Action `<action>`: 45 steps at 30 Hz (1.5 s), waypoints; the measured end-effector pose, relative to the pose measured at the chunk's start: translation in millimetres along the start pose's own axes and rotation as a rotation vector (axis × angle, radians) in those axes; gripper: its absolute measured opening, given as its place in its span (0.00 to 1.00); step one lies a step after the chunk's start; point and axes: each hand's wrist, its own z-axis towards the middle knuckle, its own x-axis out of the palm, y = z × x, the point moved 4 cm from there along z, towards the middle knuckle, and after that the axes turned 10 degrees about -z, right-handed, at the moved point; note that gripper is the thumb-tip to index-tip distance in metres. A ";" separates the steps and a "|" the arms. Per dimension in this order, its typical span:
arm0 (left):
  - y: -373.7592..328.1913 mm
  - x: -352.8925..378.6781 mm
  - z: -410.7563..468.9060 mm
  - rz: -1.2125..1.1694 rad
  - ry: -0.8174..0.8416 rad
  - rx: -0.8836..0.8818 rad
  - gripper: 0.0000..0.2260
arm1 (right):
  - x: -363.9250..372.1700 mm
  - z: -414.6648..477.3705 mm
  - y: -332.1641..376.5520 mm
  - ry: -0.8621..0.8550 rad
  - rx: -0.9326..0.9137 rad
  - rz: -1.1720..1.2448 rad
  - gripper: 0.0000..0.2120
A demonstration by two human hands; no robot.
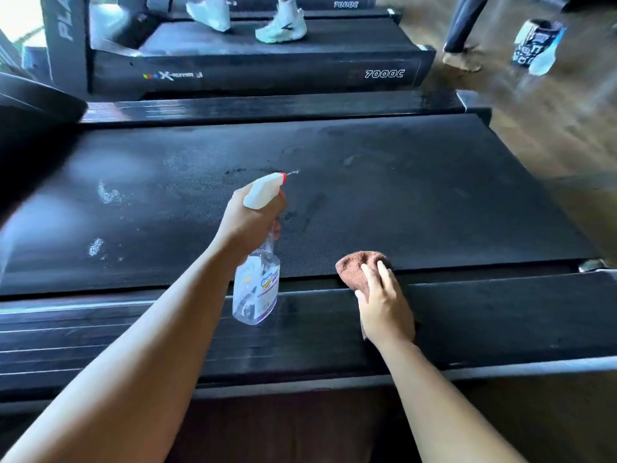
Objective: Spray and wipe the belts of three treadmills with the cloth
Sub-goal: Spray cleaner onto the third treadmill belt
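Ok, treadmills: three in view, ranked away from the camera. The nearest treadmill [300, 345] filled the frame. The second treadmill [253, 75] had someone walking on it. Only an edge of the third treadmill [345, 4] showed at the top.
Belt: the nearest belt [400, 182] lay with its long axis left-right across the view. Two foamy wet patches [108, 193] sat on its left part, with fainter damp marks near the middle.
Side rail: the near side rail [500, 305] ran between the person and the belt.
Bottle: one clear spray bottle [257, 285] hung over the belt's near edge. Its nozzle pointed away and right, with a droplet trail at the tip.
Left grip: the left grip [248, 225] was wrapped round the bottle neck at the trigger.
Cloth: one brown cloth [355, 267] lay bunched on the belt's near edge, overlapping the rail, just right of the bottle.
Right grip: the right grip [384, 307] had its fingers laid flat on the cloth, pressing rather than clenching.
Key relation: the foam lay left of the cloth, past the left forearm. I judged the wipe would run leftward along the belt's long axis, so the bottle arm needed to clear first.
Progress: spraying looked underway and this belt was not yet wiped.
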 end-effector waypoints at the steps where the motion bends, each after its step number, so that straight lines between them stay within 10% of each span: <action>1: 1.9 4.5 -0.2 0.005 -0.016 -0.013 0.08 | 0.9 -0.1 -0.5 -0.010 0.002 0.007 0.26; 18: 12.6 52.1 -32.3 0.007 0.411 -0.136 0.21 | -1.8 -9.6 -19.2 -0.107 -0.017 0.017 0.28; 31: -14.6 124.0 20.0 0.088 0.163 0.057 0.09 | -3.2 -11.9 -30.0 -0.055 0.032 0.016 0.27; 45: 12.2 131.7 -14.2 0.084 0.444 -0.037 0.08 | -2.4 -13.7 -31.8 -0.109 0.010 0.037 0.28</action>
